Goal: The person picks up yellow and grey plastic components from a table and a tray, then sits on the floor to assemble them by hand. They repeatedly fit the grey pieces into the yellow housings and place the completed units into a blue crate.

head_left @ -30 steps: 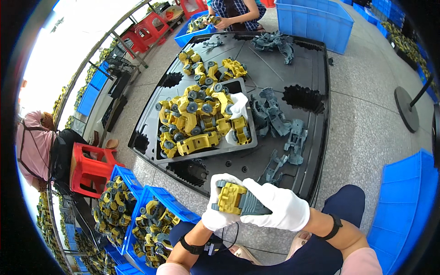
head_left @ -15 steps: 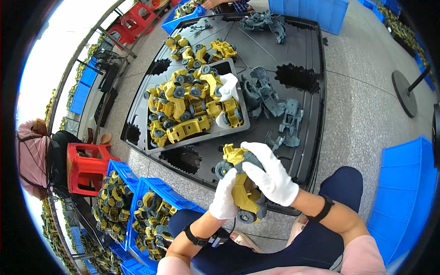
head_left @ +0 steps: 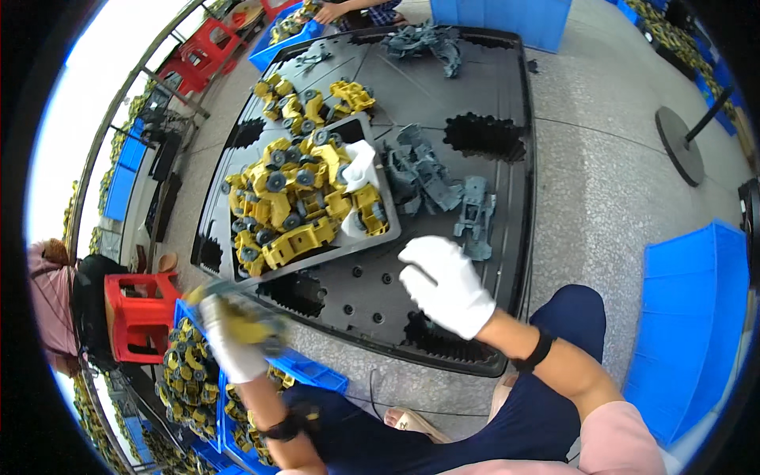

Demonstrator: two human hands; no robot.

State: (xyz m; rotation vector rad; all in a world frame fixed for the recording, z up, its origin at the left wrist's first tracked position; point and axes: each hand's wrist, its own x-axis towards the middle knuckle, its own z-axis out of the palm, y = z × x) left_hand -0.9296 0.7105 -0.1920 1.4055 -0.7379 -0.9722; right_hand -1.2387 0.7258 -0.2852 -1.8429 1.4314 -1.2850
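Observation:
A yellow-and-grey toy vehicle point(head_left: 257, 321), smeared by motion, is in my gloved left hand point(head_left: 231, 344), above the blue crates at the left. My right hand point(head_left: 445, 286), in a white glove, hovers over the near part of the black table point(head_left: 423, 87). Its thumb and fingers are apart, with nothing between them. Beyond it lie dark grey toy vehicle frames point(head_left: 476, 214) and a pile of grey parts point(head_left: 423, 170). To its left, a grey tray point(head_left: 332, 253) holds a heap of yellow toy vehicle bodies point(head_left: 297, 186) with dark wheels and some white crumpled material point(head_left: 360, 165).
Blue crates full of toy vehicles point(head_left: 190, 368) stand at my left, by a red stool point(head_left: 142, 317). A tall blue bin point(head_left: 685, 317) is at my right. Another person's hand point(head_left: 331, 11) shows at the far edge. A round black stand base point(head_left: 679, 146) is at the right.
My left hand has carried the toy vehicle leftward, away from my right hand. The right hand has let go and stays over the table. The whole view has shifted slightly.

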